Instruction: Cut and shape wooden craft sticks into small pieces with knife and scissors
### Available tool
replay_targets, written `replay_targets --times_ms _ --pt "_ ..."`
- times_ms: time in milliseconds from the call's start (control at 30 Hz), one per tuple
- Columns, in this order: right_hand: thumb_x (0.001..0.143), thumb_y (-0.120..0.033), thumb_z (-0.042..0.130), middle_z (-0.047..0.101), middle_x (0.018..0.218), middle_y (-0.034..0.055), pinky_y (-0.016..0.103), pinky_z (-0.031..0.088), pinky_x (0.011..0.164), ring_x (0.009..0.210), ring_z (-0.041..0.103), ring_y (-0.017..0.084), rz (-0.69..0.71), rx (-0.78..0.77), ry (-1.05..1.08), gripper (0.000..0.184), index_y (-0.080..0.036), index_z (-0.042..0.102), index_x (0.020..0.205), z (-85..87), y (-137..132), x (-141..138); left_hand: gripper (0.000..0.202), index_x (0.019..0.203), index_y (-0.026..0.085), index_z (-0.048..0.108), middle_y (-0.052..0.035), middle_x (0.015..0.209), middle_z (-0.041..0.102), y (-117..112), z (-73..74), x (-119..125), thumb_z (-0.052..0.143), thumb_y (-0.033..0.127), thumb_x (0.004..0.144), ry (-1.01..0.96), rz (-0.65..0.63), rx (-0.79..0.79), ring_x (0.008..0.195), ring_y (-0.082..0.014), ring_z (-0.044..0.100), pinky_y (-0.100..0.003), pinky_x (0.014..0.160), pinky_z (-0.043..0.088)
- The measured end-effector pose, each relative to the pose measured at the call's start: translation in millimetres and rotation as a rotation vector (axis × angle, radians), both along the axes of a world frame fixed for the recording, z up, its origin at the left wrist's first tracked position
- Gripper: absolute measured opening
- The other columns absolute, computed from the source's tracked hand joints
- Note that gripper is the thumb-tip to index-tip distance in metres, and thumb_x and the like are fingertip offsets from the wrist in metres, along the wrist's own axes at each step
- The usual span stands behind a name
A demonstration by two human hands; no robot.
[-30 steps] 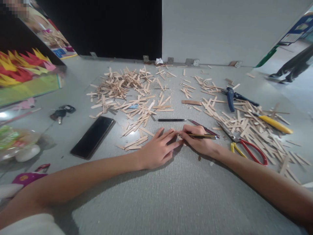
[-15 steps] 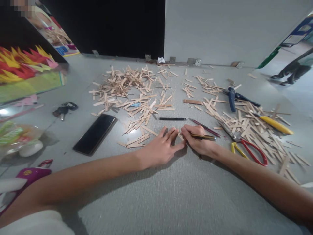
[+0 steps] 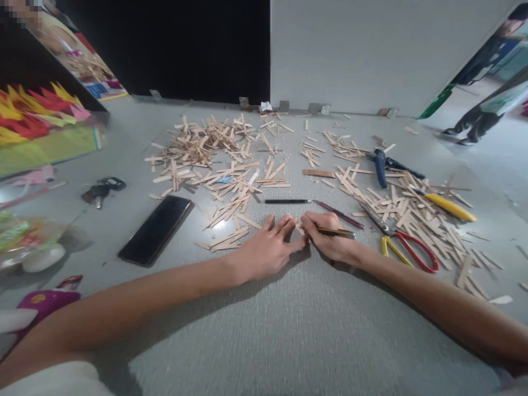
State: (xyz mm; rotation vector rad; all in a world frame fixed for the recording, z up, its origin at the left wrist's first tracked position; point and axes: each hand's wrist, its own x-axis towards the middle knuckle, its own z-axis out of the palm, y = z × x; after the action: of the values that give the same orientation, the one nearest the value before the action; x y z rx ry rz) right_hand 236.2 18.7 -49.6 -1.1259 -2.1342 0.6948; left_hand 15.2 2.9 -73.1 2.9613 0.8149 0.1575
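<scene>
My left hand (image 3: 267,250) rests on the grey table, fingers bent and somewhat apart. Its forefinger and thumb steady a small piece of wooden craft stick (image 3: 300,227) against the surface. In my right hand (image 3: 332,243) is a dark pencil with a golden stripe (image 3: 337,233), gripped low, its tip hidden by the fingers right at the stick piece. Just beyond the hands lie a black pen (image 3: 287,201) and a dark red pencil (image 3: 340,214). Close to my right hand are pliers with one red and one yellow handle (image 3: 416,252).
Heaps of craft sticks (image 3: 206,137) spread over the table's far left, with more sticks (image 3: 406,212) on the right. Blue-handled pliers (image 3: 380,168) and a yellow cutter (image 3: 449,207) lie there. A phone (image 3: 157,230) and keys (image 3: 102,190) are left. A person (image 3: 480,118) stands beyond.
The view has shifted slightly, so most of the scene sits a little further left. Both hands keep nearly the same pose around the stick piece, and the pencil stays in my right hand.
</scene>
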Motion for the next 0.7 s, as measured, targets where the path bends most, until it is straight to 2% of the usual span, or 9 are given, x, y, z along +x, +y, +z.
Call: replay_targets --times_ms 267,433,600,700 --pt "0.111 -0.037 0.042 0.035 0.057 -0.0077 0.030 0.027 0.053 0.052 0.031 0.012 -0.021 -0.001 0.002 0.043 -0.028 0.030 0.070 -5.3 0 2 0.052 0.163 0.020 0.049 -0.0275 0.168 0.048 2 -7.5 -9 0.052 0.023 0.111 -0.085 -0.054 0.011 0.160 -0.0464 0.043 -0.067 0.124 0.037" --pt "0.111 -0.038 0.044 0.034 0.058 -0.0085 0.029 0.028 0.052 0.051 0.031 0.011 0.003 -0.011 0.019 0.042 -0.028 0.032 0.072 -4.0 -1 3 0.052 0.165 0.021 0.044 -0.0260 0.170 0.046 2 -11.5 -15 0.047 0.024 0.113 -0.115 -0.059 0.018 0.162 -0.0430 0.042 -0.065 0.126 0.038" --pt "0.114 -0.046 0.044 0.040 0.056 -0.0074 0.029 0.031 0.051 0.049 0.036 0.012 -0.006 -0.035 0.050 0.047 -0.028 0.034 0.071 -3.9 0 4 0.052 0.163 0.018 0.046 -0.0289 0.174 0.040 1 -9.2 -12 0.051 0.024 0.111 -0.119 -0.067 0.014 0.165 -0.0456 0.035 -0.068 0.127 0.036" --pt "0.114 -0.051 0.044 0.043 0.055 -0.0066 0.029 0.032 0.051 0.049 0.038 0.012 -0.022 -0.050 0.041 0.050 -0.028 0.035 0.070 -6.0 1 5 0.050 0.161 0.017 0.047 -0.0277 0.177 0.036 1 -6.1 -11 0.050 0.023 0.112 -0.106 -0.078 -0.034 0.167 -0.0429 0.034 -0.069 0.129 0.032"
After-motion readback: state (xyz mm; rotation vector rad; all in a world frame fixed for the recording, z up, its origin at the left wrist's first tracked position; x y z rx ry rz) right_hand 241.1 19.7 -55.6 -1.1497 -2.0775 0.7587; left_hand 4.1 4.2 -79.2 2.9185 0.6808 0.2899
